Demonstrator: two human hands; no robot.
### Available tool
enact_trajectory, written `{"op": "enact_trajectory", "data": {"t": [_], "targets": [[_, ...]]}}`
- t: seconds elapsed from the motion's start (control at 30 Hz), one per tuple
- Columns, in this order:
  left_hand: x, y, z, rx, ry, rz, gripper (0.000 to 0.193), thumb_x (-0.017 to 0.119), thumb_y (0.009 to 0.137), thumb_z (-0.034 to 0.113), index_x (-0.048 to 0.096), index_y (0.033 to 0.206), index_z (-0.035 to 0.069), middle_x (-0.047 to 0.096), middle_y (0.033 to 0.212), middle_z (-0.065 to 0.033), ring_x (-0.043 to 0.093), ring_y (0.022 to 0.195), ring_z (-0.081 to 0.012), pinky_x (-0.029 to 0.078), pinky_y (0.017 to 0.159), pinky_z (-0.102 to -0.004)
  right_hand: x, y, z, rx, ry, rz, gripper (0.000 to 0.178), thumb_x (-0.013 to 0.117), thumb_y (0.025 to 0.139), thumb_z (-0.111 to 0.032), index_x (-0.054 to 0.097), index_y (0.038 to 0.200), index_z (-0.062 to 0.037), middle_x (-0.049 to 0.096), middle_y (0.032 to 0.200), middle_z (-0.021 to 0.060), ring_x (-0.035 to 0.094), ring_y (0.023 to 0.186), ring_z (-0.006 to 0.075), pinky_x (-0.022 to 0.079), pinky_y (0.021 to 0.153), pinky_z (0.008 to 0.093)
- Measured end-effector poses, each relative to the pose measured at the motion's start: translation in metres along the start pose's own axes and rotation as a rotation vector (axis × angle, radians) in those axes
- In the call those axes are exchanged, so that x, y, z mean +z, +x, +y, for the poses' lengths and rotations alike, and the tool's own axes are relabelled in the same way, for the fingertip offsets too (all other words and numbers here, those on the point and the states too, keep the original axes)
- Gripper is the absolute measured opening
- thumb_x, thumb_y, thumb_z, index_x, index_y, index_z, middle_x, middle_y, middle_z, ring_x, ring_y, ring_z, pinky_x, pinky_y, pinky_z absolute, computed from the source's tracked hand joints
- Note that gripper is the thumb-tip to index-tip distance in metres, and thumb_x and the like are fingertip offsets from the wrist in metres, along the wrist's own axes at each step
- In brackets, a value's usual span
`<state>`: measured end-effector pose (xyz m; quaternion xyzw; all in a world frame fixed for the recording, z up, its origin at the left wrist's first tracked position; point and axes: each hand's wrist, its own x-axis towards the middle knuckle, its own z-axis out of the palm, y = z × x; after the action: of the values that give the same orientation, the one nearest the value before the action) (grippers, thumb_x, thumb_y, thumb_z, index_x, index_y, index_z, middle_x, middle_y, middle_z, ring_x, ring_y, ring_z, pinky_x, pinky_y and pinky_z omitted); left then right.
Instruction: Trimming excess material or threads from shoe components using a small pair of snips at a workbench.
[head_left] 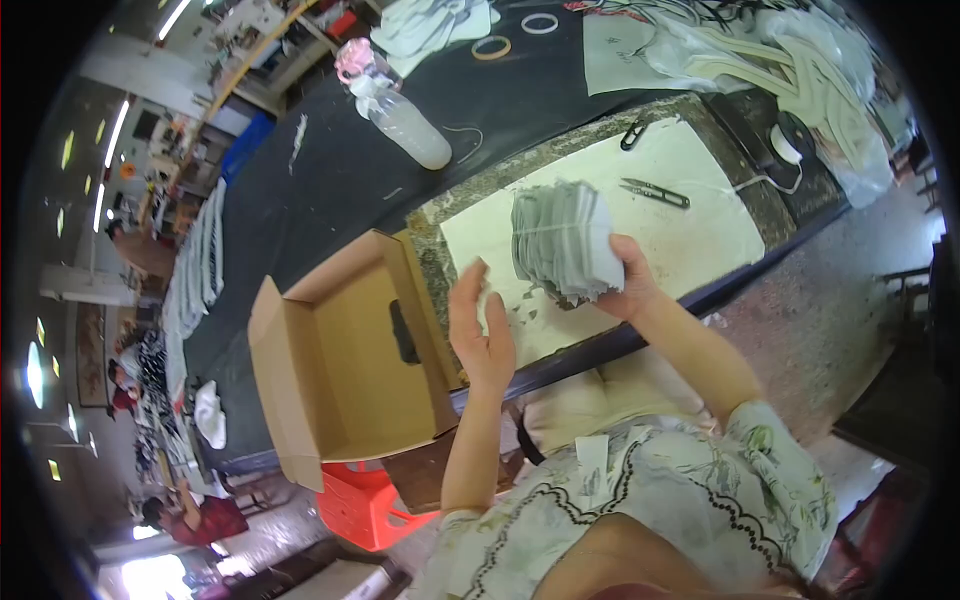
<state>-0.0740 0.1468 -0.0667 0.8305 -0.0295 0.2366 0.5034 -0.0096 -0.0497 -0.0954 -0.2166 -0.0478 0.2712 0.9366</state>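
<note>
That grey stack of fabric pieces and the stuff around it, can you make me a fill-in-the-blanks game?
1. The grey stack of fabric pieces is held in the person's ____ hand.
2. The brown cardboard box left of the open left hand has its flaps ____.
3. The clear plastic bottle lies on the ____ tablecloth.
4. The small metal thread snips lie on the ____ board.

Missing words: right; open; black; white

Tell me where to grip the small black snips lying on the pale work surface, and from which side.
Grip the snips across the middle of their body, from above. They lie flat on the pale work surface, so only the top is free, and the pointed ends look best avoided.
</note>
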Motion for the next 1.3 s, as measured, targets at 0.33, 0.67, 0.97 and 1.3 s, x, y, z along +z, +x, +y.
{"op": "enact_trajectory", "data": {"t": [0.33,0.67,0.97,1.3], "targets": [[-0.020,0.029,0.084,-0.019,-0.325,-0.448,0.005,0.058,0.094,0.004,0.058,0.089,0.002,0.056,0.078,-0.0009,0.053,0.075,-0.0100,0.045,0.070,-0.0239,0.053,-0.063,-0.026,0.115,-0.328,-0.145,0.090,0.076,0.073,-0.038,0.034,0.147,-0.0087,0.056,0.130,0.0112,0.059,0.113,0.0253,0.051,0.095,0.0412],[0.065,0.228,0.054,0.353,0.058,-0.252,0.014,0.054,0.096,0.012,0.057,0.091,-0.001,0.052,0.063,-0.0114,0.051,0.055,-0.0118,0.040,0.053,-0.0275,0.056,-0.021,-0.089,-0.026,-1.010,-0.433,0.121,0.087,0.055,-0.039,0.026,0.152,-0.0005,0.040,0.147,0.0148,0.039,0.136,0.0241,0.027,0.114,0.0351],[0.130,0.276,-0.141,-0.342,-0.163,0.159,0.017,0.054,0.092,0.016,0.057,0.088,0.000,0.059,0.067,-0.0147,0.058,0.061,-0.0265,0.048,0.061,-0.0413,-0.009,0.118,-0.135,-0.091,-1.740,-0.141,0.110,0.083,0.057,-0.035,0.030,0.149,-0.0067,0.043,0.133,0.0211,0.048,0.122,0.0367,0.043,0.101,0.0393],[0.078,0.308,0.081,1.076,0.048,0.547,0.008,0.057,0.094,0.007,0.056,0.090,0.001,0.055,0.071,-0.0066,0.051,0.055,-0.0157,0.043,0.053,-0.0277,0.006,0.094,-0.108,-0.172,-2.204,-0.224,0.101,0.083,0.058,-0.035,0.036,0.146,-0.0215,0.041,0.139,0.0237,0.051,0.117,0.0410,0.051,0.091,0.0461]]}}
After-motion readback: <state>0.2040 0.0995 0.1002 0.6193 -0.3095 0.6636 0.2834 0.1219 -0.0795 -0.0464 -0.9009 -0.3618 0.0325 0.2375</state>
